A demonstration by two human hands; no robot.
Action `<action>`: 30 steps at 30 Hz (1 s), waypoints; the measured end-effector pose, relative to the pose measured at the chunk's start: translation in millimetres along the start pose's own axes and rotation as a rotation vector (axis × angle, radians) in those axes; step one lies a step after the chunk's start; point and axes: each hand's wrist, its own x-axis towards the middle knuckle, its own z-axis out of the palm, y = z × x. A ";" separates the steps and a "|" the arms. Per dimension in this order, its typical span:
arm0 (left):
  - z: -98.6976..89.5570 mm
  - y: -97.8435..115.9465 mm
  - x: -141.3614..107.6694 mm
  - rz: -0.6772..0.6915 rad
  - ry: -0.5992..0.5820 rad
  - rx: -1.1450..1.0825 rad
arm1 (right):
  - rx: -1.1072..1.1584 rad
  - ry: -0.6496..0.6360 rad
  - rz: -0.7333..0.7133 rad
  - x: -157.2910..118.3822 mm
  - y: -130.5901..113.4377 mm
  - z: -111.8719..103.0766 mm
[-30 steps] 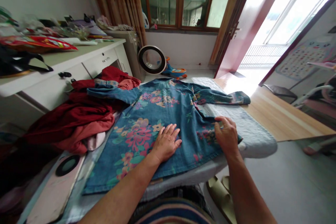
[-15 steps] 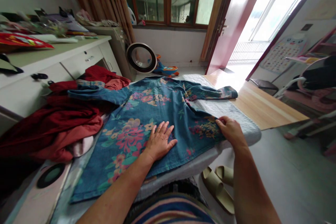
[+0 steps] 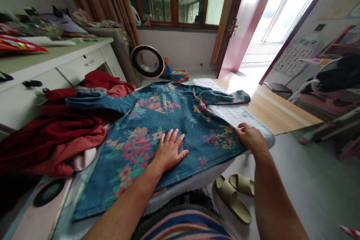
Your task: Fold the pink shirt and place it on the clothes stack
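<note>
A blue denim shirt (image 3: 182, 120) printed with pink and yellow flowers lies spread over a padded white surface (image 3: 254, 120), its sleeves stretched out to both sides. My left hand (image 3: 170, 149) rests flat on the middle of the shirt's lower half, fingers apart. At the shirt's right side edge, my right hand (image 3: 251, 137) pinches the fabric between thumb and fingers and holds it out to the right. The left sleeve lies on a heap of red clothes (image 3: 73, 131).
A white cabinet (image 3: 78, 58) with cluttered things on top stands at the left. Beyond the shirt are a round-framed fan (image 3: 147, 62) and an open red door (image 3: 239, 18). A wooden board (image 3: 281, 107) extends at the right. Green slippers (image 3: 232, 198) lie on the floor.
My right hand has drawn the shirt's side edge slightly outward, and the folds on that side look smoother. The left hand stays flat on the cloth. The view has shifted a little.
</note>
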 end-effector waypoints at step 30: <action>5.4 4.0 -1.0 0.133 0.035 -0.083 | 0.065 -0.030 -0.031 45.5 -26.0 -1.3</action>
